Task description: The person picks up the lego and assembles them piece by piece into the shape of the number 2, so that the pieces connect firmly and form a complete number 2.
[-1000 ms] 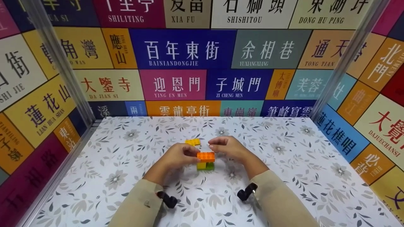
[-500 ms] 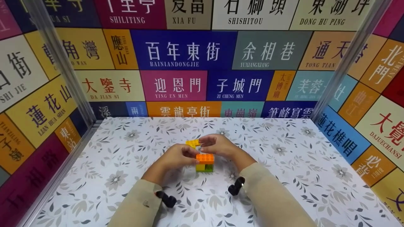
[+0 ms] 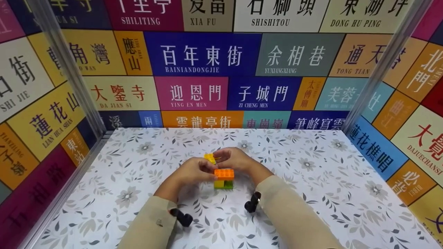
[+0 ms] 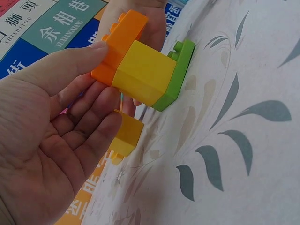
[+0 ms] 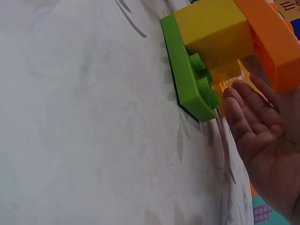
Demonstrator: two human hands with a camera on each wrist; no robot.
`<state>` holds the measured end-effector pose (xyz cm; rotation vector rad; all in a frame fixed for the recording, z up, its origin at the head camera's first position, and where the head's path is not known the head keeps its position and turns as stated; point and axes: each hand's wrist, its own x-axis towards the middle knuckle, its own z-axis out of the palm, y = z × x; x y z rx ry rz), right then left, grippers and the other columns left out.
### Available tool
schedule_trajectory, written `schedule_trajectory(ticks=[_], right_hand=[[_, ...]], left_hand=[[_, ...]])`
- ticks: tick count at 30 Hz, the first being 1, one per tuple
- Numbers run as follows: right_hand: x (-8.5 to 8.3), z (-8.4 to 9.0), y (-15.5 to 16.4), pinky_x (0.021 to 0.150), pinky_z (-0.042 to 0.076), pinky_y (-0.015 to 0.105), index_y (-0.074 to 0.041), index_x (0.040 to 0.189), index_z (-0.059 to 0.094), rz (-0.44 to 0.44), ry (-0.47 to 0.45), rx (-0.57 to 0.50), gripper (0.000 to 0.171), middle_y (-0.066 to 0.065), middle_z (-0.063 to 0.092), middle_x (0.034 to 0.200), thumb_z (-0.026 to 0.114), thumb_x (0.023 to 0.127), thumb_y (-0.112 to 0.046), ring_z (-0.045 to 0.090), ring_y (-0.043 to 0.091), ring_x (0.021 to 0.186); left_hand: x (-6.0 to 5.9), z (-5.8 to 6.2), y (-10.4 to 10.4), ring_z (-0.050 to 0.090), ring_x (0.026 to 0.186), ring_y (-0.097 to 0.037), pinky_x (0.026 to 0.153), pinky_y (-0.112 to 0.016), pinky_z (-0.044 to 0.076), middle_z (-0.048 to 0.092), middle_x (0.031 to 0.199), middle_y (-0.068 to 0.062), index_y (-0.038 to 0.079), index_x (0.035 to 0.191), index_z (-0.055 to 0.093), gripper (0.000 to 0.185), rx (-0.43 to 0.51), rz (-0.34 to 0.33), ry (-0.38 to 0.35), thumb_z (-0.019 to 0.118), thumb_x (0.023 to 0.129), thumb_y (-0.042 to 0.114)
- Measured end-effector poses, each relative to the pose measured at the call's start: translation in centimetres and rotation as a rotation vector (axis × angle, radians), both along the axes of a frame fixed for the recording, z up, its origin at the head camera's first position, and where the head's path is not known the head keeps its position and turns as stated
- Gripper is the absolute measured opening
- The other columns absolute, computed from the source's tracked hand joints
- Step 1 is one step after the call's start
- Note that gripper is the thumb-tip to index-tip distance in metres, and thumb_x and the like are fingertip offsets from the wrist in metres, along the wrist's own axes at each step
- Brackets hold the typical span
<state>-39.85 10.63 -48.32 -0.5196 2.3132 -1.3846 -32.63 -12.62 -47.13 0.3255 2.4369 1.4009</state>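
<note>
My left hand (image 3: 195, 171) holds a small stack of toy building bricks at its left side. On top is an orange brick (image 3: 224, 174), under it a yellow block (image 4: 145, 72), and at the bottom a green brick (image 5: 185, 70) with bare studs beside the block. The left thumb presses the orange brick in the left wrist view. Behind the stack, my right hand (image 3: 237, 159) has its fingertips at a loose yellow brick (image 3: 209, 158), seemingly pinching it. The stack hides part of that grip in the right wrist view.
A white tabletop (image 3: 138, 207) with a leaf and flower print lies under everything. Colourful sign-covered walls (image 3: 200, 55) stand at the back and both sides, with clear corner posts (image 3: 372, 62) between them.
My right hand has moved left from beside the stack to the loose yellow brick, which has turned slightly. The left hand stays at the stack, which has barely shifted.
</note>
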Motion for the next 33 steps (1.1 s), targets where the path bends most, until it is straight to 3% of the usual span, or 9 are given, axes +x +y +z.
schedule_trajectory(ticks=[9,15,23,33], right_hand=[[-0.2,-0.4,-0.3,0.116,0.053,0.042,-0.026,0.138,0.071,-0.033,0.001,0.101,0.045,-0.003,0.075,0.135,0.083,0.095,-0.028,0.070,0.020,0.127],[0.0,-0.6,-0.3,0.117,0.052,0.043,-0.018,0.139,0.071,-0.004,0.083,0.087,0.043,0.002,0.076,0.134,0.079,0.097,-0.023,0.070,0.021,0.127],[0.0,0.1,0.7,0.112,0.056,0.043,-0.023,0.130,0.076,-0.086,-0.016,0.016,0.034,-0.002,0.077,0.129,0.081,0.097,-0.021,0.072,0.020,0.119],[0.4,1.0,2.6,0.107,0.059,0.040,-0.019,0.134,0.073,-0.107,0.021,-0.022,0.040,0.001,0.076,0.132,0.082,0.096,-0.026,0.072,0.020,0.121]], left_hand=[[0.0,-0.1,0.1,0.068,0.105,-0.019,0.100,-0.037,0.056,0.078,0.109,0.005,0.027,0.105,0.081,0.025,0.010,-0.006,0.024,0.093,0.084,0.035],[0.0,-0.1,0.2,0.069,0.102,-0.018,0.095,-0.033,0.057,0.078,0.109,0.005,0.025,0.106,0.081,0.024,0.015,-0.008,0.040,0.092,0.085,0.029],[-0.1,0.0,0.3,0.069,0.104,-0.019,0.097,-0.036,0.057,0.078,0.110,0.005,0.028,0.106,0.081,0.024,-0.001,0.011,0.007,0.092,0.086,0.032],[0.0,0.1,0.5,0.070,0.103,-0.019,0.094,-0.035,0.058,0.078,0.109,0.007,0.031,0.106,0.081,0.023,-0.014,0.022,-0.010,0.092,0.085,0.033]])
